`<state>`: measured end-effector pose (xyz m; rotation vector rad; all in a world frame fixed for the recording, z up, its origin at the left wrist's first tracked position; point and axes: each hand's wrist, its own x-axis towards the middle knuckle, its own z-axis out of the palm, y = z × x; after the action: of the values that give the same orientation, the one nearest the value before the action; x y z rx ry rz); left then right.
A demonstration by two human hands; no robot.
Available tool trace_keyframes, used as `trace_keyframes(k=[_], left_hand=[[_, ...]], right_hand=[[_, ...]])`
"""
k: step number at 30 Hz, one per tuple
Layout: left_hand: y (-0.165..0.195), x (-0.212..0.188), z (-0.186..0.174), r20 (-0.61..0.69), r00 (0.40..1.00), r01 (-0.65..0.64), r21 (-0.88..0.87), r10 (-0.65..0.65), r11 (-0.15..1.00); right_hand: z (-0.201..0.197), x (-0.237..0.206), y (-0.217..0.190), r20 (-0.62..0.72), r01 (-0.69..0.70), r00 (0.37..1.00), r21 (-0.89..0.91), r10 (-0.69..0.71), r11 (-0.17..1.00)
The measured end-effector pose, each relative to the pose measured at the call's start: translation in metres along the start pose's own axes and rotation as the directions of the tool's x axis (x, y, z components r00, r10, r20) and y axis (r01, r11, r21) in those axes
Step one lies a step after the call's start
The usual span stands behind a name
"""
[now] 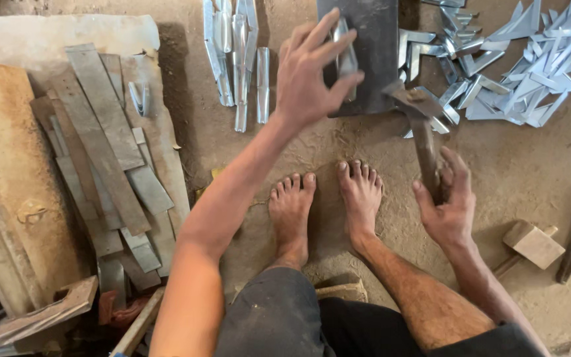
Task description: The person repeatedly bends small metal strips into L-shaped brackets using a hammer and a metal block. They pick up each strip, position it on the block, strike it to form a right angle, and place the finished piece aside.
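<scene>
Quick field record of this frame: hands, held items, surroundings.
left hand: fingers pinch a small bent metal piece over the dark steel block
right hand: grips hammer, head by the block
left side: flat metal strips
top: folded pieces
top right: cut angle pieces
ground: dirt floor, bare feet

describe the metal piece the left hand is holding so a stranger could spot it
Start at the dark flat metal block on the dirt floor beyond the bare feet. The left hand hovers over it, pinching a short shiny folded metal piece. It is the only such piece off the ground.
</scene>
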<state>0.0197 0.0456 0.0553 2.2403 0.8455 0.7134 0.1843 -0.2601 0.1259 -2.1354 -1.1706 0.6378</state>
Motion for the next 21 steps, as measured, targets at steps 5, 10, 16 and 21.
trace_keyframes(k=[5,10,16,21], left_hand=[[-0.033,0.021,0.011,-0.022,0.973,-0.229,-0.252,0.231,0.94],[-0.03,0.02,0.008,0.114,0.963,-0.188,-0.359,0.243,0.914],[0.019,-0.025,0.0,0.282,0.956,0.243,-0.619,-0.077,0.747],[0.028,-0.047,0.003,0.335,0.931,0.335,-0.626,-0.145,0.705]], right_hand=[[-0.009,0.019,-0.025,0.008,-0.093,0.996,-0.002,0.093,0.996],[-0.039,0.039,-0.073,0.079,-0.084,0.993,-0.083,0.09,0.993],[-0.068,0.049,-0.122,0.144,-0.176,0.962,-0.32,0.231,0.931],[-0.07,0.055,-0.114,0.208,-0.137,0.955,-0.326,0.212,0.935]])
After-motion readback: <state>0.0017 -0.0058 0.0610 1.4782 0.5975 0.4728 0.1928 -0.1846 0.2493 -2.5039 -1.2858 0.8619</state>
